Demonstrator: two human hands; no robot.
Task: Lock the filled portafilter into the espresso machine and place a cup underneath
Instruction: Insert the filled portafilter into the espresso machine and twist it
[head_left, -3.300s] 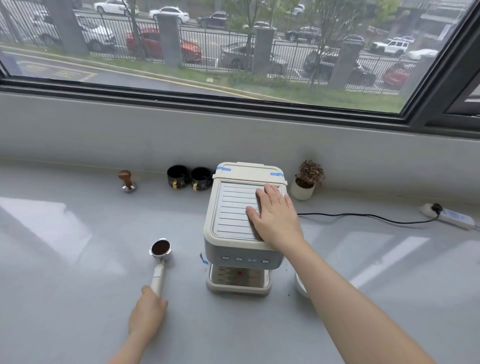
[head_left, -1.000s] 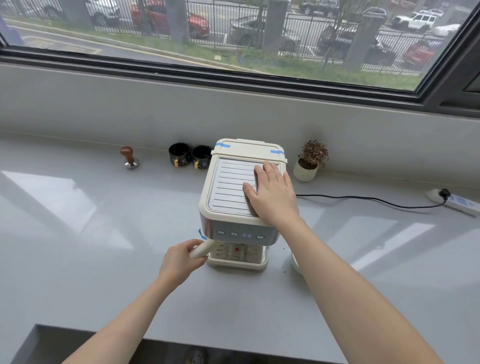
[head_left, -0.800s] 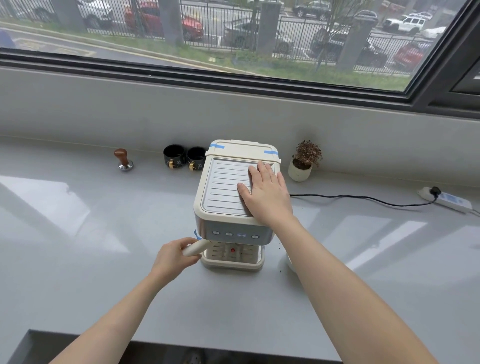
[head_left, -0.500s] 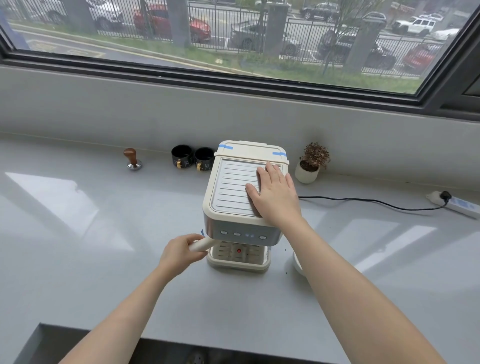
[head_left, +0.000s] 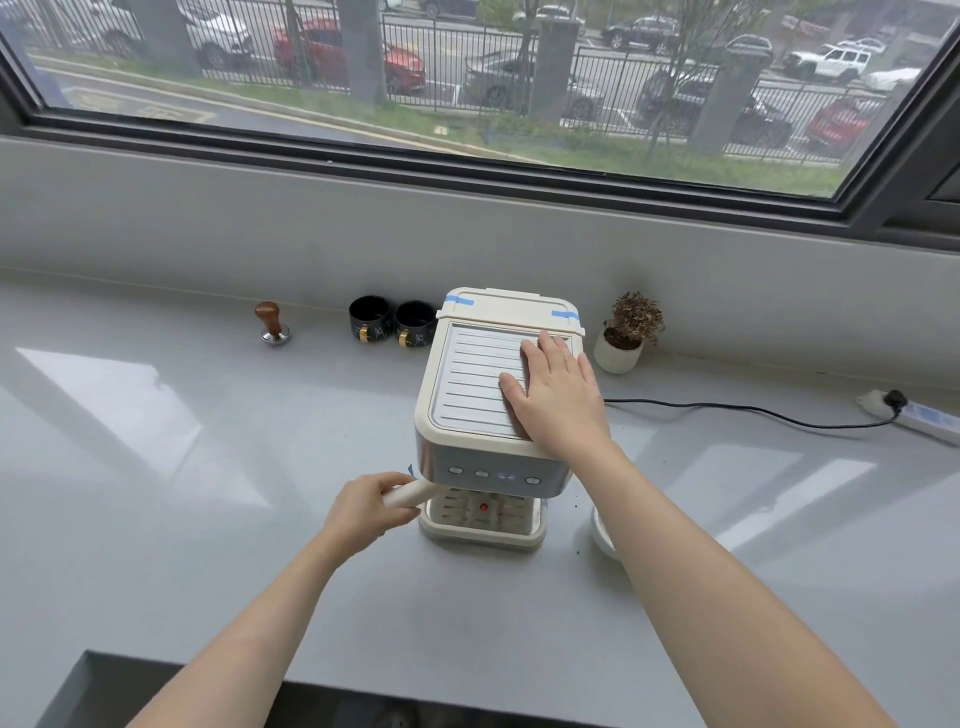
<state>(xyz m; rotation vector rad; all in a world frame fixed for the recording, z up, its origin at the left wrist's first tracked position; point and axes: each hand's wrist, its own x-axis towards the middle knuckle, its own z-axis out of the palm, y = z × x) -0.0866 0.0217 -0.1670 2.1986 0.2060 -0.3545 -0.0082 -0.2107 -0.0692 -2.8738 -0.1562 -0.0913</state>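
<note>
Firstly, brace espresso machine (head_left: 493, 415), light enough to slide on table (head_left: 156, 467), with right hand (head_left: 558, 395) flat, unclenched, on top. Grip rigid portafilter handle (head_left: 410, 492), projecting left beneath front panel, in left hand (head_left: 371, 512), wrapped around.

The cream espresso machine (head_left: 493, 415) stands upright mid-counter, its ribbed top facing up. The portafilter (head_left: 410, 492) shows only a cream handle jutting left from under the machine's front; its basket is hidden. Two black cups (head_left: 393, 320) sit side by side at the far wall, just left of the machine.
</note>
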